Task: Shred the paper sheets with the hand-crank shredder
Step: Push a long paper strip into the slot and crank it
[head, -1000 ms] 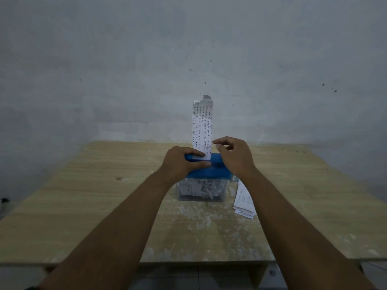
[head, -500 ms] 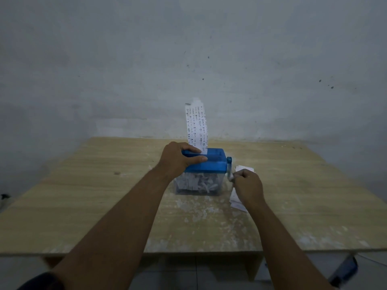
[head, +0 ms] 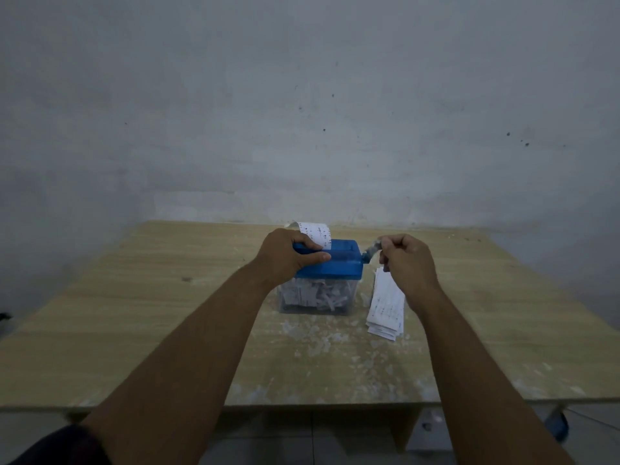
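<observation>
Now that the right hand (head: 407, 263) has left the slot and taken the crank (head: 371, 252), the printed sheet (head: 315, 233) stands far lower in the shredder (head: 335, 266) than a second ago. Only a short curled end shows above the blue lid, so the blades have evidently caught and this sheet looks nearly through. The right fingers pinch the crank handle, wrist raised beside the lid. The left hand (head: 292, 256) clasps the lid's near-left corner, thumb along its front, steadying it. Shreds fill the clear bin (head: 318, 298); a stack of sheets (head: 385, 307) waits just right of it on the table (head: 167, 313).
</observation>
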Demonstrator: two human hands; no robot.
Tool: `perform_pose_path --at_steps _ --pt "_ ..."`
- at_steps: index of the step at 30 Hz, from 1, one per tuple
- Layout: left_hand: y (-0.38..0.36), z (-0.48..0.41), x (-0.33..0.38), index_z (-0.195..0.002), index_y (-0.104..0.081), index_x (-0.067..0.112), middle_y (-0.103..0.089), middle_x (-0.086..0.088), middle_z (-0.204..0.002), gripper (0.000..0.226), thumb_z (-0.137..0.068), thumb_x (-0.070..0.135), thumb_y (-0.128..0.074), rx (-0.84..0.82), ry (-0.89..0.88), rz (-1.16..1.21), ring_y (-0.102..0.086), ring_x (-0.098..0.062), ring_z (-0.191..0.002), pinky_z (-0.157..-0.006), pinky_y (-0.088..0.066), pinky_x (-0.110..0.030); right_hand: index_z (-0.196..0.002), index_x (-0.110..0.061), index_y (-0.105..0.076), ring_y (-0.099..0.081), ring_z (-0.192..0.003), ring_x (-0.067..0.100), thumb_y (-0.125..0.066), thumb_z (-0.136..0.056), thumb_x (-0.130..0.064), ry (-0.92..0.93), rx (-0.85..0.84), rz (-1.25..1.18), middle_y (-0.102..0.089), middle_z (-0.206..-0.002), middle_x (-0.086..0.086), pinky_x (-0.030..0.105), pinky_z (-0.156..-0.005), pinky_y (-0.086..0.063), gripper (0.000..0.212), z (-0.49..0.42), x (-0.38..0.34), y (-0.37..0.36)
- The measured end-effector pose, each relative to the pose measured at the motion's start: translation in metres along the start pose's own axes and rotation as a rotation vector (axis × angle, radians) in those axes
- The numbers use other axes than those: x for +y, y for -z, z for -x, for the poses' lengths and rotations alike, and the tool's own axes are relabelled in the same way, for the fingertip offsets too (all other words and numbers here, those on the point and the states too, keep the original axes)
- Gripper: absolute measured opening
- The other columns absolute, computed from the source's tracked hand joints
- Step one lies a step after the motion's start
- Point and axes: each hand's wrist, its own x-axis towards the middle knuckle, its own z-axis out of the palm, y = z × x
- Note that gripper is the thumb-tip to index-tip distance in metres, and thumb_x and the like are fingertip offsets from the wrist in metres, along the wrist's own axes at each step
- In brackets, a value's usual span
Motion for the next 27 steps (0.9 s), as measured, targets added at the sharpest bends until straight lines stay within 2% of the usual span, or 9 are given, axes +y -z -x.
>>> perform_pose_path --at_steps 6,9,12,15,17,18,21,24,27 --pt "0.000 -0.002 -0.004 -0.093 -0.088 0.026 -0.079 0.005 -0.091 0.023 -0.075 0.039 -0.094 -0.009 0.001 0.030 -0.072 -0.009 -0.086 -0.074 -0.058 -0.021 -0.099 -0.011 -0.070 -0.063 -0.079 0.017 -0.062 -0.105 -0.033 -0.007 -0.099 0.065 -0.071 -0.095 0.006 0.033 -0.070 -0.058 0.024 -0.046 -0.012 -0.006" --pt "-0.001 -0.001 -0.005 -0.093 -0.087 0.026 -0.077 -0.002 -0.093 0.022 -0.077 0.041 -0.093 -0.006 -0.013 0.029 -0.071 -0.016 -0.087 -0.071 -0.057 -0.022 -0.093 -0.010 -0.067 -0.065 -0.076 0.020 -0.066 -0.103 -0.031 -0.020 -0.070 0.085 -0.072 -0.091 0.008 0.045 -0.079 -0.063 0.024 -0.062 -0.009 -0.019" --pt "-0.001 0.001 -0.005 -0.093 -0.087 0.024 -0.077 0.001 -0.093 0.019 -0.081 0.038 -0.091 -0.009 -0.028 0.028 -0.070 -0.010 -0.083 -0.066 -0.052 -0.015 -0.087 -0.011 -0.065 -0.070 -0.089 0.032 -0.066 -0.102 -0.030 -0.091 -0.099 0.218 -0.071 -0.091 0.010 0.054 -0.085 -0.061 0.024 -0.071 0.014 -0.034" --pt "-0.003 0.004 -0.005 -0.092 -0.084 0.018 -0.076 0.005 -0.094 0.017 -0.085 0.033 -0.090 -0.019 -0.035 0.054 -0.069 0.000 -0.082 -0.065 -0.051 -0.011 -0.106 0.000 -0.069 -0.067 -0.090 0.032 -0.060 -0.104 -0.010 -0.257 -0.188 0.218 -0.069 -0.104 0.020 0.044 -0.071 -0.060 0.014 -0.064 0.039 -0.043" --pt "-0.004 0.006 -0.006 -0.090 -0.081 0.021 -0.075 0.008 -0.094 0.016 -0.088 0.035 -0.087 -0.014 -0.087 0.032 -0.069 -0.001 -0.085 -0.067 -0.051 -0.013 -0.104 0.003 -0.065 -0.061 -0.076 0.028 -0.053 -0.106 -0.004 -0.318 -0.184 0.153 -0.066 -0.098 0.023 0.036 -0.062 -0.054 0.014 -0.052 0.053 -0.045" --pt "-0.004 0.006 -0.007 -0.089 -0.079 0.024 -0.075 0.009 -0.092 0.015 -0.089 0.037 -0.086 -0.016 -0.117 0.008 -0.069 -0.004 -0.086 -0.068 -0.051 -0.015 -0.101 0.002 -0.064 -0.058 -0.071 0.026 -0.051 -0.106 -0.004 -0.327 -0.167 0.141 -0.064 -0.093 0.022 0.037 -0.062 -0.053 0.016 -0.046 0.059 -0.045" --pt "-0.005 0.004 -0.008 -0.089 -0.076 0.031 -0.072 0.011 -0.090 0.013 -0.090 0.041 -0.084 -0.021 -0.148 -0.041 -0.068 -0.008 -0.083 -0.067 -0.053 -0.021 -0.101 -0.002 -0.066 -0.059 -0.072 0.026 -0.048 -0.109 -0.016 -0.315 -0.118 0.117 -0.065 -0.083 0.014 0.040 -0.069 -0.053 0.024 -0.022 0.074 -0.045" --pt "-0.003 0.005 -0.005 -0.094 -0.078 0.036 -0.073 0.014 -0.096 0.010 -0.090 0.044 -0.083 -0.038 -0.132 -0.056 -0.068 -0.005 -0.088 -0.068 -0.051 -0.015 -0.089 -0.011 -0.065 -0.064 -0.078 0.028 -0.051 -0.108 -0.025 -0.225 -0.044 0.173 -0.069 -0.084 0.010 0.034 -0.064 -0.048 0.027 0.002 0.080 -0.039" --pt "-0.003 0.006 -0.004 -0.094 -0.082 0.028 -0.076 0.011 -0.097 0.010 -0.090 0.036 -0.085 -0.051 -0.095 0.007 -0.068 -0.003 -0.090 -0.068 -0.048 -0.009 -0.078 -0.013 -0.062 -0.065 -0.074 0.029 -0.060 -0.103 -0.035 -0.201 0.009 0.125 -0.066 -0.076 0.008 0.044 -0.070 -0.056 0.034 0.017 0.082 -0.032"
